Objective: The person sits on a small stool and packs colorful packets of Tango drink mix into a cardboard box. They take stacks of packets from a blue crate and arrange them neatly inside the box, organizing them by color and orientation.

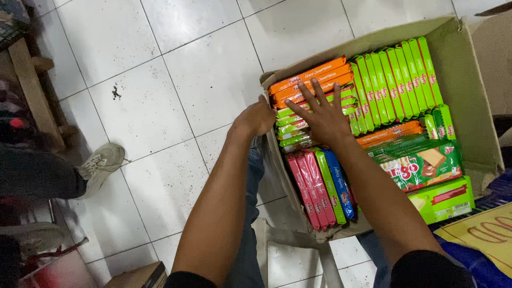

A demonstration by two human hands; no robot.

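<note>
A brown cardboard box (469, 80) lies open on the white tiled floor, packed with flat snack packets. My right hand (320, 114) rests inside it with fingers spread, palm down on green packets (290, 128) just below the orange packets (309, 80). My left hand (256, 118) grips the box's left wall from outside. A row of green packets (397, 85) stands on edge at the right. Pink packets (309, 186) and a blue packet (340, 184) stand on edge near my right forearm.
Another person's leg and pale sneaker (101, 162) are on the floor at the left, beside wooden furniture (32, 90). A yellow and blue carton (482, 234) sits at the lower right. A small brown box (141, 276) is at the bottom edge.
</note>
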